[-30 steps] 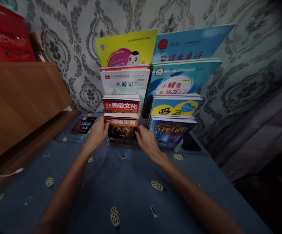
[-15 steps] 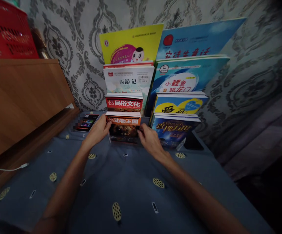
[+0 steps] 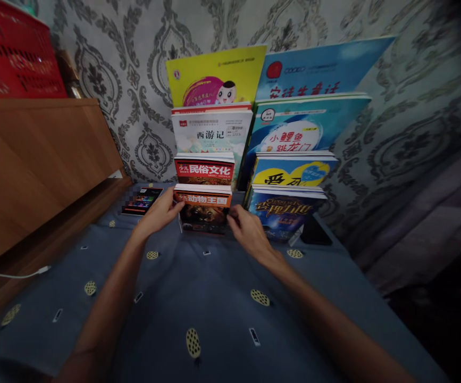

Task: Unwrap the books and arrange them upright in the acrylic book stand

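An upright book with an orange title band and a lion on its cover (image 3: pixel 204 213) stands at the front of the left row. My left hand (image 3: pixel 161 211) grips its left edge, thumb on the cover and fingers behind. At its right edge is my right hand (image 3: pixel 250 230), fingers curled and pinching around the side; the fingertips are partly hidden. Behind it rise a red-covered book (image 3: pixel 204 170), a white book (image 3: pixel 210 127) and a tall yellow-green book (image 3: pixel 218 64). To the right of my right hand stands a dark blue book (image 3: pixel 288 213).
Behind the dark blue book are a yellow-and-blue book (image 3: pixel 266 170), a teal book (image 3: pixel 334 117) and a tall blue book (image 3: pixel 334 64). A black flat object (image 3: pixel 316 234) lies right. A dark booklet (image 3: pixel 144 202) lies left, near a wooden cabinet (image 3: pixel 34 175) bearing a red basket (image 3: pixel 18 53).
The view has shifted slightly. Both hands stay at the sides of the lion-cover book, which stands in the same place.
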The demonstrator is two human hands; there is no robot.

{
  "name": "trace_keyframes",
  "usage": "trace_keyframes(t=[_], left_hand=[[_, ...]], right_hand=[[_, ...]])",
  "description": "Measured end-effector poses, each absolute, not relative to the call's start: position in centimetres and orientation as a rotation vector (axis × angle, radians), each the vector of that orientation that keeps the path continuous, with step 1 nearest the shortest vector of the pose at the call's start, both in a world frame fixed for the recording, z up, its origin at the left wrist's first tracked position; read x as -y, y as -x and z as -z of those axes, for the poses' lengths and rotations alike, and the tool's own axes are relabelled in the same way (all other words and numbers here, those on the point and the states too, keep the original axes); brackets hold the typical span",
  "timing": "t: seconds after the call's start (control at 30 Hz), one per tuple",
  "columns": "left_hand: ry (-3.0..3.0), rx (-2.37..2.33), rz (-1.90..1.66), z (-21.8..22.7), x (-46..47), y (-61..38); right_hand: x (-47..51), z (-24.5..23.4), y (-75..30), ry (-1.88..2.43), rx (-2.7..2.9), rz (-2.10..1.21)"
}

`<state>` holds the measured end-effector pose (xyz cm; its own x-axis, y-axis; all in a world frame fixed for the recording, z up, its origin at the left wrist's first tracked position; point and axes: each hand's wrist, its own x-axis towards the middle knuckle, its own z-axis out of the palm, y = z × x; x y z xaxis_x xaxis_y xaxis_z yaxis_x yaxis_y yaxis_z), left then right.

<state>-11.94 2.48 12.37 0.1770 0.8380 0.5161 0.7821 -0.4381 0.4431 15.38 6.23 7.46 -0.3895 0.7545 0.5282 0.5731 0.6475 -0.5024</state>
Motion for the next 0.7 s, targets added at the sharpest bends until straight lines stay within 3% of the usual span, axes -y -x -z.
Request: trace_keyframes(t=[0.07,0.23,0.43,0.7], left_hand=[[-2.334,-1.684,-0.951,-12.3,-2.8,13.0],[-2.033,-2.364,-0.339,-10.5,-3.2,17.5],[-1.638,-2.777,-0.178,-6.8,-3.4,21.1],[-1.597,-2.763,-0.017,-3.7,-5.5,21.8]], right_hand=[[-6.0,-7.5,-15.6,1.028,2.094,-0.332],[-4.2,-6.4,-16.2,1.018,2.005,-0.357],[-0.1,-2.8,-17.2,0.985,2.141,-0.476],[1.3,0.2,-17.9,0.922,2.199,-0.471]])
